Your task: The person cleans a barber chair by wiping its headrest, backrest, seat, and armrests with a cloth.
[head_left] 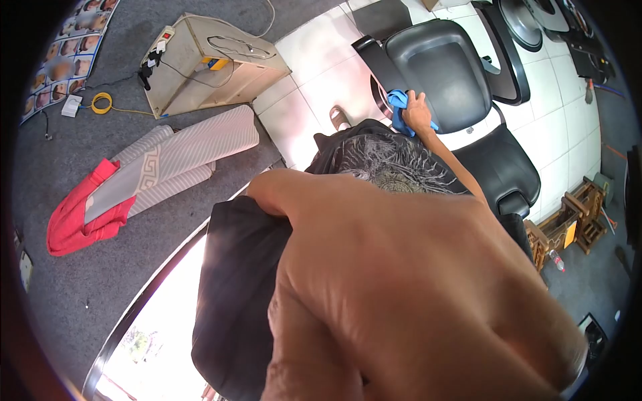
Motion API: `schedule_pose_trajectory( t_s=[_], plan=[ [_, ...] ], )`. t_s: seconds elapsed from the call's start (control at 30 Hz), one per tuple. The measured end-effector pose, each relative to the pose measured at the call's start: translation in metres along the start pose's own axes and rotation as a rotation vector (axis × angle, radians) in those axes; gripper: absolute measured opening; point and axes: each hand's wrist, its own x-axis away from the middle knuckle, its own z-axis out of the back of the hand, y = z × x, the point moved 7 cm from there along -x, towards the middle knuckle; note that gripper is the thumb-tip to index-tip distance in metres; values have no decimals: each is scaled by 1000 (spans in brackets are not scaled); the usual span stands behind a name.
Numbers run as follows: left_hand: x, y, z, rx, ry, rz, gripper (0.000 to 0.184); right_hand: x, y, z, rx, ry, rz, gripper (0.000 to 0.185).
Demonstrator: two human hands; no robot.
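My right hand [417,113] reaches forward to the near edge of a black padded chair seat [436,70]. Its fingers are closed around a crumpled blue cloth [399,112], which lies against the chair's side. My left hand is hidden; only a bent bare arm [271,189] shows on that side, beside a dark draped surface [237,267]. Bare skin fills the lower middle of the view. Beyond it lies a black-and-grey streaked area [394,160], and I cannot tell whether it is fabric or hair. A sandalled foot [339,118] stands on the white tiles.
A worn beige cabinet [214,63] with cables and a power strip [164,38] stands at upper left. Near it are a striped ironing-board-like panel [174,157] and a red cloth [80,217] on grey carpet. Another black seat [491,157] and wooden stools [568,217] are at right.
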Motion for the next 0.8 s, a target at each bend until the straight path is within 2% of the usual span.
schedule_pose_trajectory(
  t_s=[0.17, 0.23, 0.3, 0.37, 0.43, 0.5, 0.6, 0.7, 0.73, 0.8],
  plan=[
    [17, -3, 31, -176, 126, 154, 44, 5, 4, -4, -4, -18, -21, 41],
    [32, -21, 58, -290, 243, 266, 44, -5, 41, -57, 61, 38, 152, 40],
    [66, -58, 97, -446, 425, 439, 45, -13, 52, -72, -9, 6, 180, 39],
    [123, -110, 141, -621, 612, 601, 42, -25, 56, -61, -214, -107, 71, 40],
    [203, -157, 181, -900, 691, 876, 41, -3, 24, 2, -299, -69, -18, 40],
    [274, -192, 203, -1015, 702, 1154, 60, 6, 9, 29, -445, -108, -103, 42],
    [337, -224, 222, -1122, 778, 1213, 76, 25, -27, 60, -621, -195, -76, 53],
    [351, -233, 234, -1071, 908, 999, 89, 33, -41, 54, -785, -409, -91, 57],
    [346, -231, 234, -1012, 830, 981, 90, 41, -59, 62, -860, -438, -86, 57],
    [343, -237, 233, -658, 813, 1150, 84, 43, -76, 59, -960, -529, -43, 53]
  ],
)
